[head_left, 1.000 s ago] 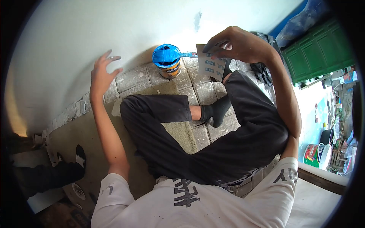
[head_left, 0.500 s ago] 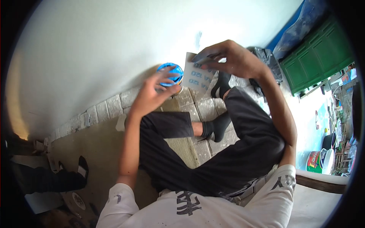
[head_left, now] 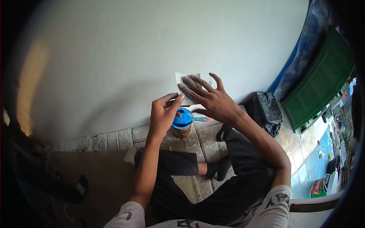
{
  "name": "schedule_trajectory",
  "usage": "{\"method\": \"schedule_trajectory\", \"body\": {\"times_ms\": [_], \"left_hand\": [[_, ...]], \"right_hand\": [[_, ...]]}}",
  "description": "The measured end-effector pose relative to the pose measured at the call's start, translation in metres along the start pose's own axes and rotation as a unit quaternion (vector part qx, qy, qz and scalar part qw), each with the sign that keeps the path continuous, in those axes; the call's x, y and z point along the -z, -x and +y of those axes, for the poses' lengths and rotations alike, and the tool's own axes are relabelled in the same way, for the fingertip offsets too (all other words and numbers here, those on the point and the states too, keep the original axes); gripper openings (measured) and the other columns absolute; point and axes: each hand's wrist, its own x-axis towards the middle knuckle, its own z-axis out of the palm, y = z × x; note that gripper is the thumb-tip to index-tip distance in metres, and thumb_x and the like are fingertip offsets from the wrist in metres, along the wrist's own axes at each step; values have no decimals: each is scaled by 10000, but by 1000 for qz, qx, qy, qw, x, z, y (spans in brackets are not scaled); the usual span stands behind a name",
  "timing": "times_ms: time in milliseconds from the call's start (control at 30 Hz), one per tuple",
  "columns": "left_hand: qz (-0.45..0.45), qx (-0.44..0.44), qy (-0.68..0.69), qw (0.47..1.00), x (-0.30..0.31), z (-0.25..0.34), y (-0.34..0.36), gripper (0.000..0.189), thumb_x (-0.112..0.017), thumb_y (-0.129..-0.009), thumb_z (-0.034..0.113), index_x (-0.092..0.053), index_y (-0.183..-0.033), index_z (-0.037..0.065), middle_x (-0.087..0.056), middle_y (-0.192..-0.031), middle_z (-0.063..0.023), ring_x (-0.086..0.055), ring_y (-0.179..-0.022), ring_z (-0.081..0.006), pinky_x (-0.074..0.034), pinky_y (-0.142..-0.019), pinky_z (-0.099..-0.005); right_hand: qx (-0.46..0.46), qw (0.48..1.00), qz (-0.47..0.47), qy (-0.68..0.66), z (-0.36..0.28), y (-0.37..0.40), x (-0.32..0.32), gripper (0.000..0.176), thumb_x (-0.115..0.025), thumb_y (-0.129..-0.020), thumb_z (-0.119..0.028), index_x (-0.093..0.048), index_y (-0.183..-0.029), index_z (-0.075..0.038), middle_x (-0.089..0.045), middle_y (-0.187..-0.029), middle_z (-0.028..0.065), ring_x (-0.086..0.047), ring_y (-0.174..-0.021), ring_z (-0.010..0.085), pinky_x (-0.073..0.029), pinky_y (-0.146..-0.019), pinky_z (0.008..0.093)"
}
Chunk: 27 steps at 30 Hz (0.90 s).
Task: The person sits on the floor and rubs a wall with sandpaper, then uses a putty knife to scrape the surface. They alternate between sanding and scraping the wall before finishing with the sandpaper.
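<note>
My left hand pinches the lower left edge of a folded-looking sheet of sandpaper, held up in front of the white wall. My right hand lies across the sheet's face with its fingers spread and slightly blurred, covering most of it. Below the hands stands an open paint can, its rim and inside coated in blue. Across the can's top rests a paintbrush smeared with blue, its handle pointing right.
The white wall rises ahead, with paving blocks along its foot. A black plastic bag and a green panel stand to the right. A bucket is farther right. Another person's foot shows at lower left.
The view has tilted up. My left hand has come to the sandpaper and taken its edge. My right hand, which held the sheet up, now lies spread over it.
</note>
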Motion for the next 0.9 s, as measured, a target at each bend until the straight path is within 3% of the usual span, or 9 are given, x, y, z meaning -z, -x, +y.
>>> {"method": "schedule_trajectory", "body": {"times_ms": [100, 133, 300, 400, 500, 633, 700, 733, 900], "left_hand": [[-12, -58, 23, 998, 19, 6, -7, 347, -644, -1032, 248, -702, -1120, -82, -744, -954, -82, -707, -851, -118, -561, -603, -254], [-42, -37, 45, 997, 26, 18, -5, 369, -562, -1073, 283, -679, -1163, -56, -753, -1010, -110, -723, -937, -158, -558, -667, -264], [-20, -45, -26, 998, 85, -48, 8, 367, -506, -1092, 327, -649, -1228, 18, -751, -1048, -118, -713, -968, -158, -525, -717, -256], [-21, 190, 267, 945, 123, -167, 40, 395, -533, -1074, 383, -592, -1323, 82, -713, -1140, -81, -682, -947, -179, -525, -774, -311], [62, 293, 422, 856, 151, -267, 110, 414, -563, -1051, 442, -581, -1331, 138, -669, -1176, -25, -640, -1022, -199, -504, -866, -386], [110, 236, 344, 902, 141, -279, 119, 406, -600, -1031, 447, -591, -1309, 152, -647, -1171, 0, -615, -1067, -191, -481, -905, -382], [72, 246, 381, 888, 140, -271, 114, 375, -635, -1019, 412, -600, -1292, 158, -646, -1160, 9, -611, -1078, -179, -470, -916, -364], [69, 243, 383, 889, 139, -272, 112, 375, -635, -1019, 412, -600, -1292, 158, -646, -1160, 9, -611, -1078, -179, -470, -916, -364], [57, 261, 344, 900, 135, -268, 113, 336, -630, -1027, 366, -609, -1279, 144, -650, -1162, 2, -625, -1061, -158, -489, -891, -343]], "right_hand": [[11, 998, -43, 40, 10, -27, 1, 622, -610, -971, -307, -430, -1558, -209, -607, -1453, 33, -538, -1369, 182, -302, -1215, 520], [14, 1000, -12, 4, 13, -37, 3, 511, -549, -1004, -241, -502, -1508, -176, -689, -1335, 40, -617, -1283, 175, -405, -1160, 463], [67, 975, 109, 182, 56, -87, 44, 567, -599, -967, -185, -489, -1516, -274, -605, -1453, -3, -587, -1319, 180, -455, -1142, 419], [94, 938, 277, 187, 103, -117, 71, 563, -655, -896, -26, -603, -1433, -187, -630, -1413, 65, -647, -1236, 245, -549, -1046, 395], [46, 922, 332, 194, 143, -137, 67, 695, -624, -884, 12, -445, -1536, -153, -567, -1471, 95, -564, -1330, 322, -469, -1135, 440], [25, 915, 360, 178, 149, -168, 65, 529, -572, -1017, -89, -445, -1530, -65, -467, -1566, 137, -504, -1403, 317, -413, -1188, 488], [-37, 911, 403, 77, 150, -177, 45, 758, -684, -853, -21, -394, -1548, -108, -492, -1522, 165, -494, -1387, 358, -396, -1191, 471], [-45, 931, 342, 117, 155, -178, 38, 812, -720, -824, -49, -356, -1550, -67, -442, -1539, 224, -445, -1424, 366, -333, -1228, 487], [-87, 901, 300, 300, 138, -184, 8, 504, -515, -956, -76, -479, -1435, 75, -403, -1570, 232, -380, -1479, 367, -277, -1258, 464]]}}
